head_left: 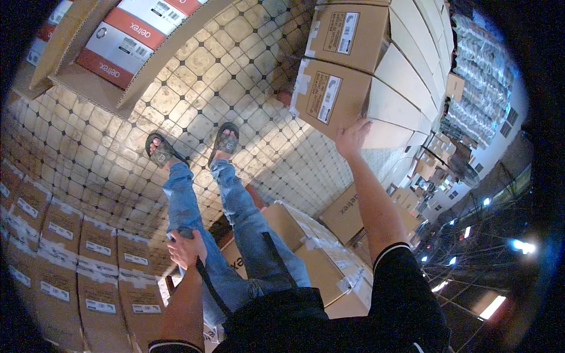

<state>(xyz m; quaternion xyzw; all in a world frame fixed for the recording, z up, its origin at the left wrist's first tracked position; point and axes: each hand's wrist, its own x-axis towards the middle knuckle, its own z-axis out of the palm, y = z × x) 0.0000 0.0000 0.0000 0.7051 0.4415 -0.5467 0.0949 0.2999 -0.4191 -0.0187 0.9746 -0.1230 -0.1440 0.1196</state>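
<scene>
My right hand (353,138) is at the near corner of a brown cardboard box (331,97) in the stacked row on the right. Its fingers are bent round the edge of that box, which has a white label and tape on its side. My left hand (185,249) is low beside my left thigh, its fingers curled in. A dark greyish thing (187,233) shows at those fingers, too unclear to name. Another labelled box (344,36) stands beyond the one I touch.
A large open carton (126,97) at upper left holds red and white shoe boxes (122,48). Stacked taped cartons (97,276) fill the lower left. More cartons (321,259) stand by my right leg. A fan (462,169) and wrapped goods (479,76) are at right. The floor (235,88) is tiled.
</scene>
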